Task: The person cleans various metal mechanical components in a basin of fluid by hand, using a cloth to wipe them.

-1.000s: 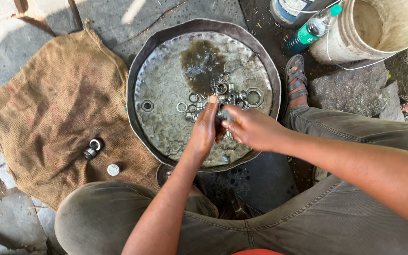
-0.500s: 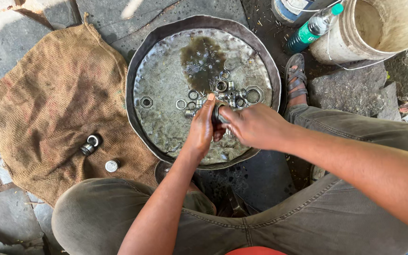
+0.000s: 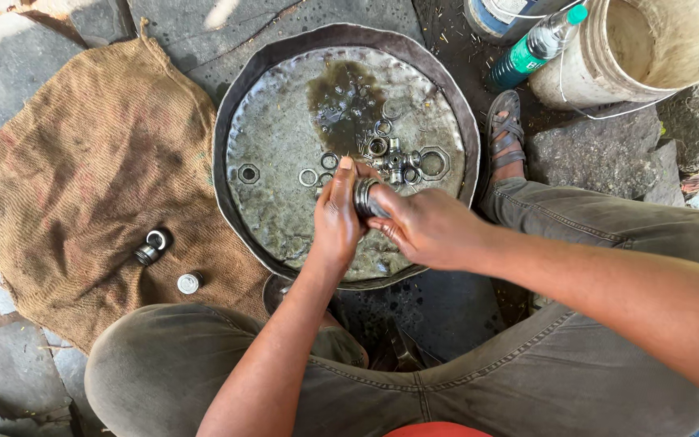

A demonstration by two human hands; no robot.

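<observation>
Both hands meet over a wide, shallow metal pan (image 3: pixel 240 121) on the ground. My right hand (image 3: pixel 426 226) grips a small ringed metal part (image 3: pixel 363 197), and my left hand (image 3: pixel 335 217) presses against its left side with the fingers curled around it. Just beyond the hands, several metal rings, nuts and washers (image 3: pixel 394 158) lie in the pan beside a dark oily puddle (image 3: pixel 341 93). A lone hex nut (image 3: pixel 247 173) rests at the pan's left.
A brown burlap sack (image 3: pixel 91 162) spreads to the left, with a small metal cylinder (image 3: pixel 151 247) and a round cap (image 3: pixel 188 283) on it. A green bottle (image 3: pixel 531 48) and pale bucket (image 3: pixel 641 48) stand at the upper right. My sandalled foot (image 3: pixel 505 137) is beside the pan.
The hands have risen slightly toward the pan's middle, and the ringed part has turned between them so that its stacked rim now shows. The view shifted a little.
</observation>
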